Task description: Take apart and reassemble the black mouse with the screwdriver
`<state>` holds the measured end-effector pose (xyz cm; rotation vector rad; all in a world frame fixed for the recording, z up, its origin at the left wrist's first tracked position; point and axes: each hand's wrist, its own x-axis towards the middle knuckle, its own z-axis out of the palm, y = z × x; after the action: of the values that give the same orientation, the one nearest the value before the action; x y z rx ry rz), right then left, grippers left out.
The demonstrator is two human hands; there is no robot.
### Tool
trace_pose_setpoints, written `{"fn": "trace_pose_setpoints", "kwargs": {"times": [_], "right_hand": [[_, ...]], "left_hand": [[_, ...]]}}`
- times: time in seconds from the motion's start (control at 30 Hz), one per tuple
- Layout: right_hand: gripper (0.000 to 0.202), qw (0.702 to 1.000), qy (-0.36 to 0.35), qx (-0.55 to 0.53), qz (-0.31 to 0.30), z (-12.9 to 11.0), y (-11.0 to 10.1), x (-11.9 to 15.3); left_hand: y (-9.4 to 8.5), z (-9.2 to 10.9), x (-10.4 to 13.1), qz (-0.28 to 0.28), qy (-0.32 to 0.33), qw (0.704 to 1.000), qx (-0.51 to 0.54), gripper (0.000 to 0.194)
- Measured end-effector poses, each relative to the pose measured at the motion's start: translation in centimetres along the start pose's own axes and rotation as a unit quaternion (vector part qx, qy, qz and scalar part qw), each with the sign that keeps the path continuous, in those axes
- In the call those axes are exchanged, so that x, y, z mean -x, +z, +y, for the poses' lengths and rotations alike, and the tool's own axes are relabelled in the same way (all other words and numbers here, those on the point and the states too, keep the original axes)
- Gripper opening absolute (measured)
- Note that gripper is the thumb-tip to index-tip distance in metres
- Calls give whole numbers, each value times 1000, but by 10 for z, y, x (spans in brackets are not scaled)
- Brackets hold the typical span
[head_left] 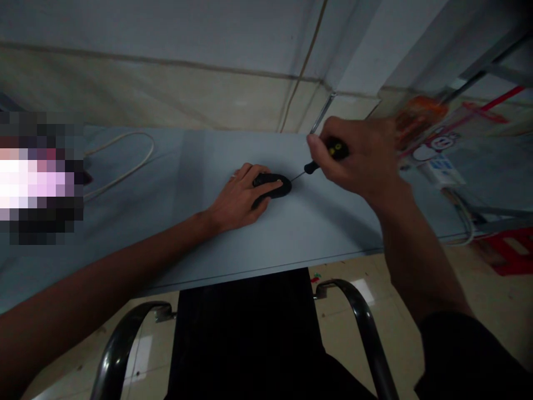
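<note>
On the pale table [225, 255], my left hand [239, 200] is closed around a black computer mouse [283, 189], the index finger stretched along its top. My right hand [353, 155] grips a screwdriver [310, 167] by its black handle with yellow marks. The thin shaft slants down to the left, its tip at the mouse's right end; whether it sits in a screw cannot be made out. A slim metal piece [322, 114] sticks up behind my right thumb, and its lower end is hidden.
A white cable [152, 147] loops at the left, beside a blurred-out patch. To the right are a clear plastic container [449, 133], a white box [443, 169] and a red crate [510, 250]. A wall runs behind the table; chair armrests [362, 314] stand in front.
</note>
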<state>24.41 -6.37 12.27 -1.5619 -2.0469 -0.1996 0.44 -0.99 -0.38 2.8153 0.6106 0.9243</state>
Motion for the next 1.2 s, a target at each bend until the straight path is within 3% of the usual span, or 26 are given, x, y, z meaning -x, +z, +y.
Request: {"fn": "trace_pose_setpoints", "kwargs": {"times": [0.1,0.2,0.3,0.4,0.47,0.53,0.6,0.7,0.8,0.97,1.2], "right_hand": [[34,999,-41,-5,-35,-11,-16,-18],[33,989,-86,18,-120,-15,-25,-33],[22,969,-125,10,-212,-12,-31,-46],[14,945,-191,35,-263,-3,-34,-52],[22,937,-227,41,-262,4,-34,-52],[25,942,-217,39,-252,4,-33,-48],[14,958,-152,59,-238,-2,-32,-42],[39,965,-88,144,-203,-16,-32,-36],[35,948,-136,181,-222,-20,-37,-34],[27,925,-215,130,-287,-13,-46,-37],[40,941,-155,140,-267,-18,-43,-41]], "left_hand": [[0,-1,-1,-11,-12,1000,-8,43],[1,-2,-1,-17,-8,1000,-5,41],[2,-3,-1,-18,-3,1000,-3,40],[2,-3,0,-15,-3,1000,-8,41],[2,-3,0,-16,-1,1000,-14,41],[2,-3,0,-18,4,1000,-18,40],[1,-3,0,-19,9,1000,-21,40],[1,-4,-1,-22,9,999,-23,40],[2,-5,-1,-24,8,999,-21,40],[3,-6,-1,-18,3,1000,-5,41],[2,-6,0,-15,2,1000,-12,40]]}}
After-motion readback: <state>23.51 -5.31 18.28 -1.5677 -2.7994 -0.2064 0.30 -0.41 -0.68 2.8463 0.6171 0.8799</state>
